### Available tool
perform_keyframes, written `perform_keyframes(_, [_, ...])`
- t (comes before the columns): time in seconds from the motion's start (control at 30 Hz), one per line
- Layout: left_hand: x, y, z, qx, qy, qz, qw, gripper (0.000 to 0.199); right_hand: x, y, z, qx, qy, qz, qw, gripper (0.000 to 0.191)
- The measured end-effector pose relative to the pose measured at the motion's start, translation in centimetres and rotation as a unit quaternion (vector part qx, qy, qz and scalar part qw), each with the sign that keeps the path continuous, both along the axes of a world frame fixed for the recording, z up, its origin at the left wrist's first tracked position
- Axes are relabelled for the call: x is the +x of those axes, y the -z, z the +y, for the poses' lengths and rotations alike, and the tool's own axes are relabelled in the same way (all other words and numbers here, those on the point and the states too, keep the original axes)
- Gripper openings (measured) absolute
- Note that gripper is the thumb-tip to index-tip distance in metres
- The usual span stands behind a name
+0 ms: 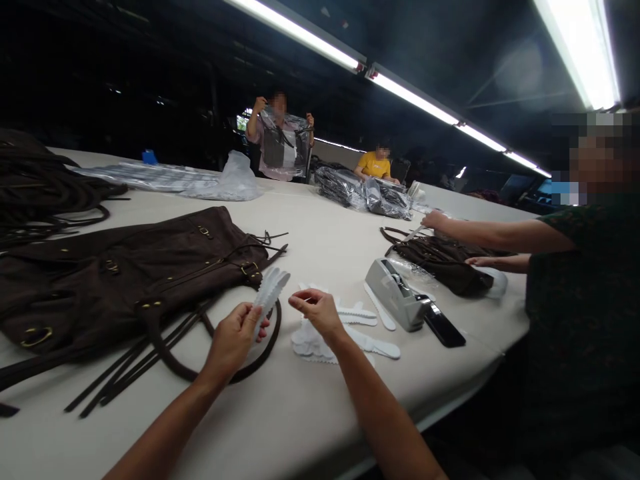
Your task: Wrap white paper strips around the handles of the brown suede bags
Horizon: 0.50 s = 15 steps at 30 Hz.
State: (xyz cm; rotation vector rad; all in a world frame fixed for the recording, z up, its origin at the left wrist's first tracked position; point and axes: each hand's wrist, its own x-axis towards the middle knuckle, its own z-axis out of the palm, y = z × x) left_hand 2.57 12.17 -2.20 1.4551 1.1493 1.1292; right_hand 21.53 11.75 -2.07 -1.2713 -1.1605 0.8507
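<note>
Several white strips with scalloped edges and rounded ends point(270, 290) stand up in a bundle from my left hand point(237, 337), which is closed around their lower part. To the right, my right hand point(317, 310) hovers with fingers half bent and slightly apart; I see nothing between them. Beneath and beside it lies a loose pile of similar white strips point(313, 347) on the table point(280, 427). A dark brown bag point(135, 267) lies on its side at the left. Its looped handle point(267, 357) passes behind my left hand, and thin cords trail from it.
A grey tape dispenser point(393, 293) and a black phone point(444, 327) sit right of the pile. At the right a co-worker's hands point(435, 220) touch another brown bag point(445, 267). Plastic-wrapped bags point(340, 187) and clear plastic sheets point(150, 180) lie farther back. Two people stand beyond.
</note>
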Motion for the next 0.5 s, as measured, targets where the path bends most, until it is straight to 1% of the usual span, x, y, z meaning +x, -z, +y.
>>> perform_keyframes(0.03, [0.4, 0.1, -0.3, 0.004, 0.016, 0.015, 1.000, 0.046, -1.1, 0.0, -0.1, -0.008, -0.046, 0.040, 0.998, 0.035])
perform_keyframes(0.07, [0.7, 0.2, -0.5, 0.008, 0.028, 0.029, 0.999, 0.046, -2.0, 0.1, -0.2, -0.010, -0.070, 0.070, 0.995, 0.035])
perform_keyframes(0.1, [0.9, 0.3, -0.7, 0.012, 0.036, 0.042, 0.998, 0.046, -2.6, 0.1, -0.2, -0.008, -0.074, 0.091, 0.993, 0.036])
perform_keyframes(0.17, [1.1, 0.3, -1.0, 0.016, 0.047, 0.058, 0.997, 0.046, -3.0, 0.1, -0.3, -0.002, -0.064, 0.113, 0.992, 0.037])
perform_keyframes(0.33, [1.1, 0.5, -1.1, 0.007, 0.063, 0.060, 0.996, 0.047, -2.1, -0.1, -0.3, -0.042, -0.060, 0.155, 0.985, 0.044])
perform_keyframes(0.43, [1.1, 0.9, -0.9, 0.011, 0.064, 0.056, 0.996, 0.047, -2.2, -0.3, -0.4, -0.021, -0.064, 0.155, 0.986, 0.043])
perform_keyframes(0.5, [1.1, 1.1, -0.8, 0.008, 0.063, 0.046, 0.997, 0.047, -2.3, -0.3, -0.6, -0.002, -0.049, 0.148, 0.988, 0.039])
